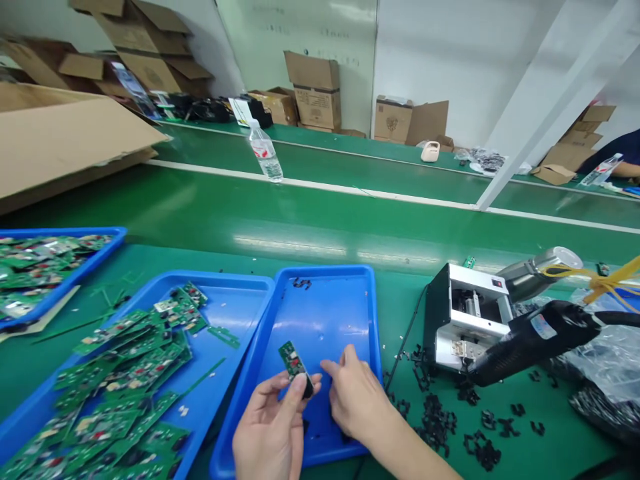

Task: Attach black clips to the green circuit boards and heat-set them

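My left hand [273, 427] grips a small green circuit board [293, 360] between thumb and fingers. The board is tilted, with a red part and a dark rounded part at its lower end. Just right of it, my right hand [357, 393] hovers over a blue tray [320, 300], fingers apart and partly bent, with nothing visible in them; its underside is hidden. A few black clips [301, 284] lie at that tray's far end. On the left, a second blue tray [240, 287] bears a heap of green circuit boards [125, 373].
Right of the trays stands a small black-and-white machine [470, 320] beside a black cylindrical tool [540, 340]. Loose black clips [435, 420] are scattered before it. A third tray [117, 233] of boards sits far left. A water bottle [266, 153] stands behind, near cardboard boxes [317, 100].
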`<state>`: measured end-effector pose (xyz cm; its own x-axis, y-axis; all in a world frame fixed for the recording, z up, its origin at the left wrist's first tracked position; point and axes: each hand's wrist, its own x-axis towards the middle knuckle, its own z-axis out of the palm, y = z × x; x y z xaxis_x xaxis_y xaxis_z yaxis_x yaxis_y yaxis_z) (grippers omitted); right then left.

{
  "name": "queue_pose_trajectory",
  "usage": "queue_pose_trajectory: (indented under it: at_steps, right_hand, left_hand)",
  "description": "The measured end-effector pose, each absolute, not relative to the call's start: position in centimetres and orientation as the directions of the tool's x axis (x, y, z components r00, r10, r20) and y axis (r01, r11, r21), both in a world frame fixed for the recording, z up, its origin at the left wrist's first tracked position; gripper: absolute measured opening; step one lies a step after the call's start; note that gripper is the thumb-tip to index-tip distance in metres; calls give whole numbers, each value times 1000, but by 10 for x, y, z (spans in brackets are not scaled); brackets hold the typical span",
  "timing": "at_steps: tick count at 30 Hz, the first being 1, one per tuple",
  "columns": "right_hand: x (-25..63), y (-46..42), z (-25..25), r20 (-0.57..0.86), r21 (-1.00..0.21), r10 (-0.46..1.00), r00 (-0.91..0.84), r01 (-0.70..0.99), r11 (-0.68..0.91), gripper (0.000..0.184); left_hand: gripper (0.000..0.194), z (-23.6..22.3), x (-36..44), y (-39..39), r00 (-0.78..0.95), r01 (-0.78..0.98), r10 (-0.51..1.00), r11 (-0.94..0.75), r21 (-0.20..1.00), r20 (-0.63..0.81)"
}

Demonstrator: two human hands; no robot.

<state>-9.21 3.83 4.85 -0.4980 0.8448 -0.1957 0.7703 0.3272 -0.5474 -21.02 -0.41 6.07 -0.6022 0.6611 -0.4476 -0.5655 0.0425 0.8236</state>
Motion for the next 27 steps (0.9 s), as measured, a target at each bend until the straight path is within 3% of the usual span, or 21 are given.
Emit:
queue_pose_trajectory:
  at_steps: [3, 5, 9, 13, 17, 23, 27]
  right_hand:
    - [-66, 37, 49, -136, -835, 898, -419, 536, 124, 45]
    - [-46, 31, 51, -148, -943, 948, -282, 329, -49, 33]
    - [-9, 8, 46, -45, -984, 998, -34, 171, -38, 9]
    - [13, -21, 25, -208, -968, 974, 85, -163, -193, 28]
    - [24, -37, 9, -288, -891, 943, 164, -408, -201, 38]
    - [38, -41, 11, -323, -879, 911, 258, -437, -189, 36]
    - [45, -36, 22, -158, -964, 940, 302, -255, -80, 20]
  left_hand:
    - [67, 58, -201, -8, -527, -542, 726, 115, 833, -443]
    - [67, 56, -191, -12, -450, -504, 780, 179, 845, -434]
    - [53, 54, -162, -20, -311, -440, 849, 270, 856, -428]
    - [48, 53, -137, -24, -115, -442, 902, 329, 835, -416]
    - [53, 50, -124, -27, -17, -422, 894, 399, 814, -447]
    - [61, 39, -115, -34, 35, -209, 910, 412, 887, -414]
    - [48, 33, -113, -36, 18, 3, 965, 261, 965, -261]
